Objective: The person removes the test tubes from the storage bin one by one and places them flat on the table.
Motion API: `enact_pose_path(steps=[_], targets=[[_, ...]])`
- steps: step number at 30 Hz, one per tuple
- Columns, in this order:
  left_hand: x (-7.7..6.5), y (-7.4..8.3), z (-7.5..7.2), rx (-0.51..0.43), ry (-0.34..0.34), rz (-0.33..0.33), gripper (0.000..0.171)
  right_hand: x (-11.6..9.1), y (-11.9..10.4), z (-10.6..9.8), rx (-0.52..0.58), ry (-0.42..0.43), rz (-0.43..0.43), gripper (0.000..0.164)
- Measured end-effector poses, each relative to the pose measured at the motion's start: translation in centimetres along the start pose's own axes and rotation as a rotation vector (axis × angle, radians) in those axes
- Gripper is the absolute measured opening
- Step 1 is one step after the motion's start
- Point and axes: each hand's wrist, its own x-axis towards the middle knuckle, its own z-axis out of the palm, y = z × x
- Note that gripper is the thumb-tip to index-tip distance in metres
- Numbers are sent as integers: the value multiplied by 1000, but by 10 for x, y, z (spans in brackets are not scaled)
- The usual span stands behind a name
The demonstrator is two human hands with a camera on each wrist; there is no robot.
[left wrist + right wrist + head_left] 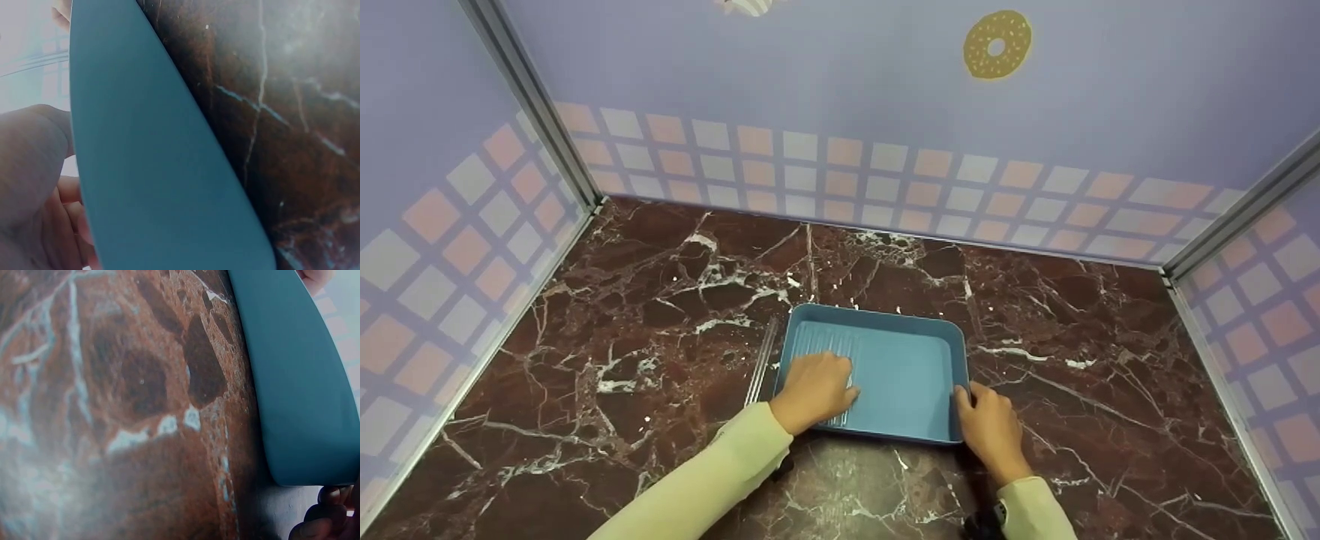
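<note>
Blue tray [904, 382]: right hand [991, 426] grips side; left hand [816, 386] curled inside, cannot tell whether holding anything.

Dark red-brown, white-veined marble surface [877, 484]: pale glare in every view, softly blurred in both wrist views
Smooth blue rectangular tray [904, 375]: evenly lit inside
Left wrist view, upper left: washed-out white
Right hand [329, 517]: shadowed, right wrist view
</note>
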Motion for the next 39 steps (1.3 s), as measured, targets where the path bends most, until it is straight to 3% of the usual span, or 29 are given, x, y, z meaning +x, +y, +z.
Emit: enact_pose_path(steps=[6,14,24,31,39], targets=[[1,1,0,18,23,0,49,0,0,0,3,0,0,37],[2,4,2,15,-5,1,46,0,1,-1,6,4,-12,37],[3,6,7,36,28,2,41,0,1,0,-1,0,-8,38],[2,5,8,39,41,10,45,0,1,0,0,4,-14,39],[4,6,9,27,19,1,46,0,1,0,5,0,-9,39]])
